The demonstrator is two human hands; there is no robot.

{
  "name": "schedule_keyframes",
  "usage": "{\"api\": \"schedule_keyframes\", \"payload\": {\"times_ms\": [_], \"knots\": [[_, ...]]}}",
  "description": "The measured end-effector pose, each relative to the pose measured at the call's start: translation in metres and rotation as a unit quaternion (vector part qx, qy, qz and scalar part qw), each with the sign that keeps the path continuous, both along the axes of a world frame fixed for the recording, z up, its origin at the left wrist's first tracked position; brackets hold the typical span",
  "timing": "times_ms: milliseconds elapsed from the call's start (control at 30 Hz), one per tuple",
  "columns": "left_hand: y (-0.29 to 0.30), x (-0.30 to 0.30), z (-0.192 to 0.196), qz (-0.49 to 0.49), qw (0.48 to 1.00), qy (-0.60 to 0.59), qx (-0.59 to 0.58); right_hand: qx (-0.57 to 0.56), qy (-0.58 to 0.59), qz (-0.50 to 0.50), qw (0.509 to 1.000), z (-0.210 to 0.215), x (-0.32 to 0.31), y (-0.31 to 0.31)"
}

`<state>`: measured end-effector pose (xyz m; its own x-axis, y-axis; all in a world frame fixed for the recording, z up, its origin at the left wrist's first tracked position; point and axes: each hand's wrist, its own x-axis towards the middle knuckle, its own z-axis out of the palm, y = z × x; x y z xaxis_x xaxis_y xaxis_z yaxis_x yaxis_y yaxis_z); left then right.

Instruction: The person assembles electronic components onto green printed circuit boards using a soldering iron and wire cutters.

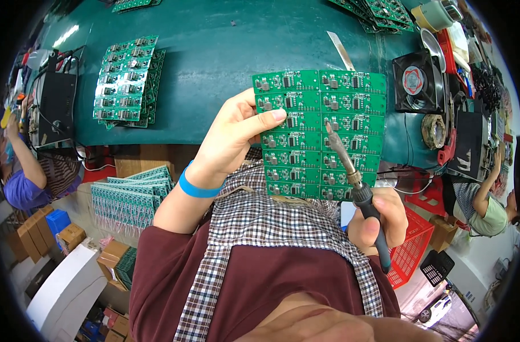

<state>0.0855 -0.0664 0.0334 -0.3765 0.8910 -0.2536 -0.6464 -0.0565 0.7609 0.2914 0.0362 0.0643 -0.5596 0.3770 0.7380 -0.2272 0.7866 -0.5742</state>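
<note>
Up in front of my chest is a green circuit board panel point(292, 161), divided into two columns of identical small boards with chips and grey components. My left hand point(237, 126), a blue band on its wrist, grips the panel's left edge; the thumb lies on the front and the other fingers are hidden behind. In my right hand point(383, 219) is a soldering iron point(363, 196) with a dark handle, held by closed fingers below the panel's lower right corner. Its metal tip points up over the panel's right column; whether it touches cannot be made out.
On the green table point(203, 62) lies a stack of circuit panels point(125, 82) at left, with more panels point(385, 14) at the far right. A black fan point(418, 81), a solder roll point(433, 131) and a metal blade point(341, 50) lie rightward. People work at both sides.
</note>
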Motion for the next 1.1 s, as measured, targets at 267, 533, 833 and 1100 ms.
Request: {"api": "schedule_keyframes", "payload": {"times_ms": [267, 533, 833, 1100], "knots": [[0.003, -0.004, -0.002, -0.006, 1.000, -0.015, 0.008, 0.026, 0.022, 0.009, 0.999, -0.003, -0.002, 0.002], [-0.018, -0.029, 0.018, 0.034, 0.999, 0.009, 0.036, -0.040, 0.133, -0.235, 0.962, -0.022, 0.009, -0.001], [-0.127, -0.116, 0.084, 0.528, 0.720, 0.431, -0.134, -0.100, 0.137, -0.297, 0.940, -0.009, 0.007, 0.026], [-0.078, -0.118, 0.058, 0.279, 0.248, 0.815, -0.443, -0.079, 0.145, -0.322, 0.932, 0.006, 0.019, 0.054]]}}
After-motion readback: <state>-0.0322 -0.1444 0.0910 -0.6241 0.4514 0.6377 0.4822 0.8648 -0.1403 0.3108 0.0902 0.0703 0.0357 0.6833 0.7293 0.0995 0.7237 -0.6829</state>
